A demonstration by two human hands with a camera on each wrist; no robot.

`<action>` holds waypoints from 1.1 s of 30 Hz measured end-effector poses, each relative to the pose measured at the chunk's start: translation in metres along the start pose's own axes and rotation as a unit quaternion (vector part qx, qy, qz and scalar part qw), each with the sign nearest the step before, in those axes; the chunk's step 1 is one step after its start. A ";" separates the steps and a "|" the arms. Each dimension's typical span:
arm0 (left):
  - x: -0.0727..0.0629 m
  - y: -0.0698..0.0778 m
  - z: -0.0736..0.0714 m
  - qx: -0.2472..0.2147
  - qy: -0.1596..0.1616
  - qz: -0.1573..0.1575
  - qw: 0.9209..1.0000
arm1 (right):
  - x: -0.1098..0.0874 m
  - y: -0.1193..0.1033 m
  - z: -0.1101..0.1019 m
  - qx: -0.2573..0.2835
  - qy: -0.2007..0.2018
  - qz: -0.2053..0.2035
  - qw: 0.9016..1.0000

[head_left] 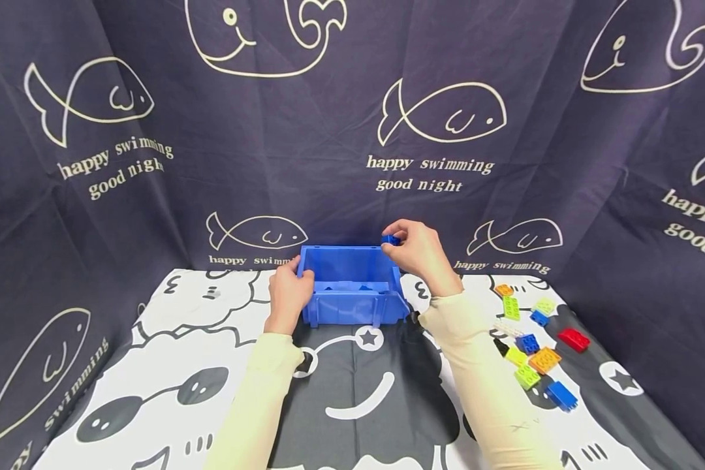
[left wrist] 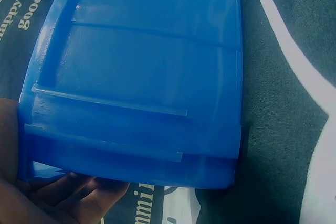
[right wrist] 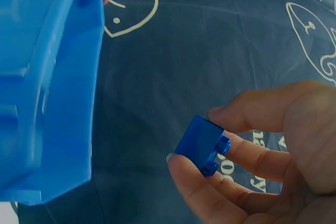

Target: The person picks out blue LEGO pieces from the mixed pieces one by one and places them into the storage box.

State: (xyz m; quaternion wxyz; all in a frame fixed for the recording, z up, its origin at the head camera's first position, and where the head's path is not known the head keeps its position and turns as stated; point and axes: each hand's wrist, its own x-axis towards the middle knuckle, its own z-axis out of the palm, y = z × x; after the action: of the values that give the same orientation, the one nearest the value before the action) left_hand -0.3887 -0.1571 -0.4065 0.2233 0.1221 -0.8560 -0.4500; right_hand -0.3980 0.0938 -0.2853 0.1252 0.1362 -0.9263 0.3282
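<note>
A blue plastic bin [head_left: 346,307] stands on the patterned cloth near the back curtain, its inside facing me. My left hand [head_left: 290,287] grips the bin's left side, thumb and fingers on either side of the wall; in the left wrist view the fingers [left wrist: 79,195] reach round the bin's edge. Above the bin's back right corner, my right hand [head_left: 418,251] pinches a small blue toy brick [right wrist: 202,142] between thumb and fingertips. The brick's studs show in the right wrist view, and it is apart from the bin. Small dark blue pieces are partly visible inside the bin.
Several toy bricks lie scattered on the cloth to the right, among them a red brick [head_left: 574,339], an orange brick [head_left: 544,360], a blue brick [head_left: 561,395] and a lime green brick [head_left: 511,307]. A dark curtain [head_left: 352,130] with fish drawings rises behind the bin.
</note>
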 end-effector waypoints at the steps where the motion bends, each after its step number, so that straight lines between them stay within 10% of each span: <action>1: 0.000 0.000 0.000 -0.001 -0.001 0.000 1.000 | 0.000 -0.001 0.002 0.000 -0.002 0.000 1.000; 33: -0.001 0.000 0.001 0.008 0.001 -0.002 1.000 | -0.003 -0.010 0.041 -0.016 -0.065 0.009 0.998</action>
State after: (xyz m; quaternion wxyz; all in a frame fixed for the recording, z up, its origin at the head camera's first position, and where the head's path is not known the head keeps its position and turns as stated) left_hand -0.3882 -0.1558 -0.4070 0.2229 0.1259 -0.8593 -0.4428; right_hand -0.3979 0.0604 -0.3114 0.0640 0.1472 -0.9389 0.3044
